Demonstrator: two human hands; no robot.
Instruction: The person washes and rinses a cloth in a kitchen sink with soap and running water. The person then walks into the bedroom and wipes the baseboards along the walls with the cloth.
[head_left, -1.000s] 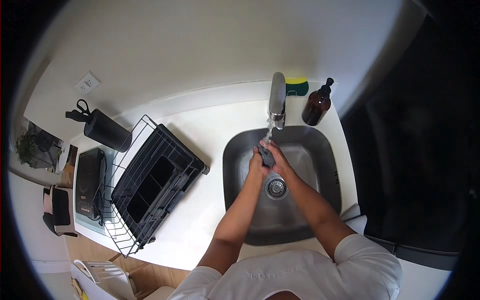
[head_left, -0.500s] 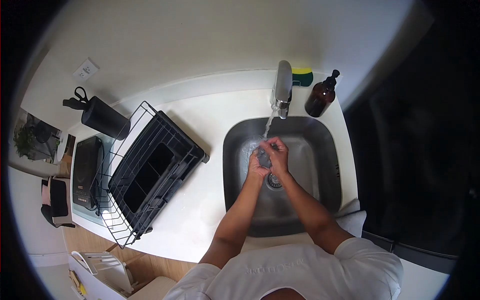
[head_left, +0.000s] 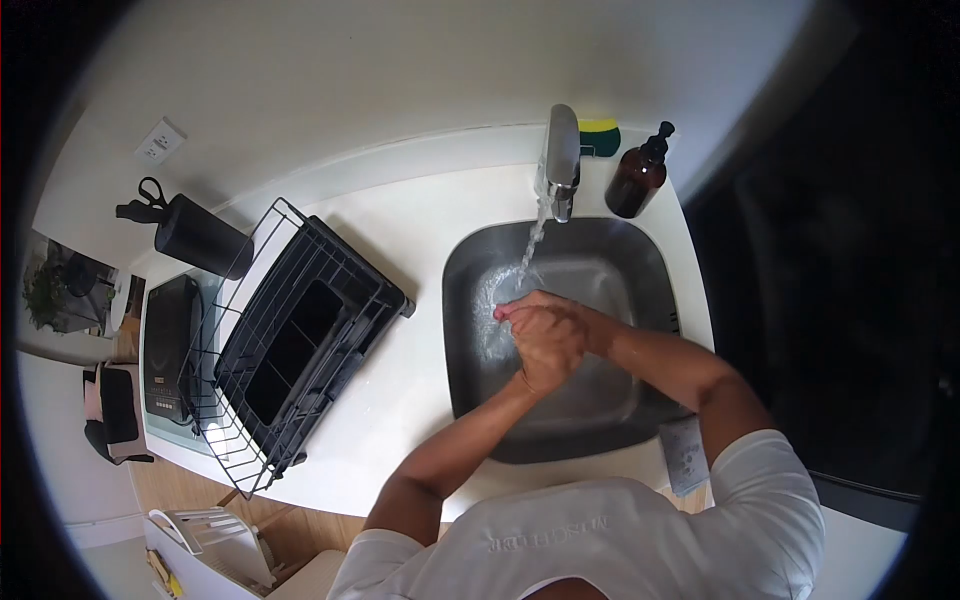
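Water [head_left: 530, 250] runs from the chrome faucet [head_left: 560, 155] into the steel sink [head_left: 470, 400]. My left hand [head_left: 548, 350] and my right hand [head_left: 540, 303] are pressed together over the sink, just below the stream. The fingers of both are closed around something mostly hidden between them. A small pink tip shows at the left of the hands; I cannot tell whether it is a fingertip. The grey item seen earlier does not show now. The drain is hidden under my hands and forearms.
Left of the sink stands a black wire dish rack [head_left: 300, 340]. Further left are a black utensil holder [head_left: 203, 237] and a cooktop [head_left: 172, 345]. Behind the sink are a sponge [head_left: 600, 138] and an amber pump bottle [head_left: 637, 175]. A grey cloth [head_left: 684, 455] hangs at the front right edge.
My hands have turned and closed together, with my right forearm swung more sideways. The grey item is hidden from view. The camera view has shifted slightly.
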